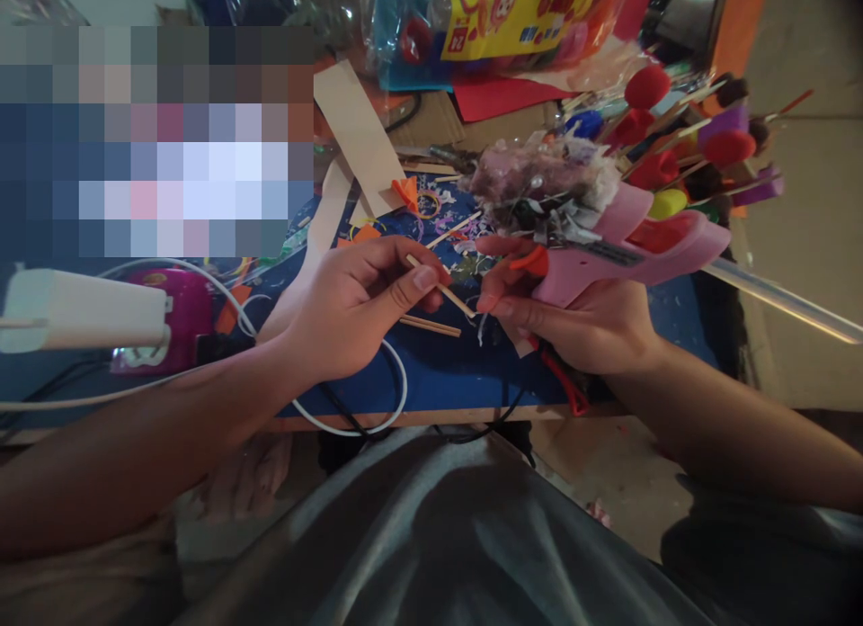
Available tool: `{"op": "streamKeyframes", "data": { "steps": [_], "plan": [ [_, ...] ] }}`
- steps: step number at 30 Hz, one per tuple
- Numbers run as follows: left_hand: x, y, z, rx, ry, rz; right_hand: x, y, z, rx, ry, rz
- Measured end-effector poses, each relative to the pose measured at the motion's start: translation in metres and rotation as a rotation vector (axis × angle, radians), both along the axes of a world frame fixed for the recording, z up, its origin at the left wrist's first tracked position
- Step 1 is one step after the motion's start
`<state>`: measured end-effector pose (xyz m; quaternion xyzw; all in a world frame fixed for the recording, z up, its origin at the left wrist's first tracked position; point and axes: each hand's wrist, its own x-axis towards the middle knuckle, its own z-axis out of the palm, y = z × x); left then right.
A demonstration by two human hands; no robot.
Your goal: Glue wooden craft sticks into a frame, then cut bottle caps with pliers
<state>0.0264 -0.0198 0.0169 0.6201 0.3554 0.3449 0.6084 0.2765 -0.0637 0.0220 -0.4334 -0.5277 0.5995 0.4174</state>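
Observation:
My left hand (351, 307) is closed, with a thin wooden stick (455, 298) pinched between thumb and fingers. The stick slants down to the right, its lower end close to my right fingertips. My right hand (600, 329) is wrapped round a pink hot glue gun (580, 271), with fingers by its orange trigger (530, 260). Grey, fluffy grime and glue coat the gun's front part. A clear glue stick (786, 300) juts out of its back. Below my left hand, more thin wooden sticks (431, 326) lie on the blue tabletop (465, 370).
Behind the glue gun stands a bunch of sticks with colourful tops (674, 149). Bagged supplies (526, 19) and cardboard strips (357, 131) lie at the back. A white plug (87, 311) sits in a magenta power socket (192, 311) at left. Pixelation covers the upper left.

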Motion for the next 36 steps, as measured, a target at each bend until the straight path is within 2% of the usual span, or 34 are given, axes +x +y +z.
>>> {"op": "streamKeyframes", "data": {
  "steps": [6, 9, 13, 15, 18, 25, 32, 36],
  "plan": [
    [-0.001, 0.001, -0.003, -0.016, -0.005, 0.039, 0.002, -0.003, -0.004, 0.006, 0.05, -0.057],
    [-0.001, 0.002, -0.004, -0.008, -0.038, 0.036, 0.001, -0.003, -0.005, 0.0, 0.061, -0.18],
    [0.0, 0.003, -0.004, -0.076, -0.13, 0.035, -0.001, 0.005, -0.008, 0.226, 0.049, -0.49],
    [0.001, 0.002, -0.003, -0.116, -0.162, 0.025, -0.001, 0.011, -0.01, 0.321, 0.093, -0.597],
    [0.002, 0.001, -0.001, -0.102, -0.167, 0.014, -0.001, 0.016, -0.013, 0.389, 0.159, -0.653],
    [0.002, 0.005, -0.005, 0.014, -0.132, 0.097, -0.004, 0.015, -0.01, 0.307, 0.195, -0.59],
    [-0.004, 0.007, -0.013, 0.143, -0.025, 0.19, -0.004, 0.013, -0.008, 0.193, 0.194, -0.421],
    [-0.002, 0.006, -0.014, 0.1, -0.075, 0.171, -0.003, 0.01, -0.011, 0.178, 0.157, -0.386]
  ]
}}
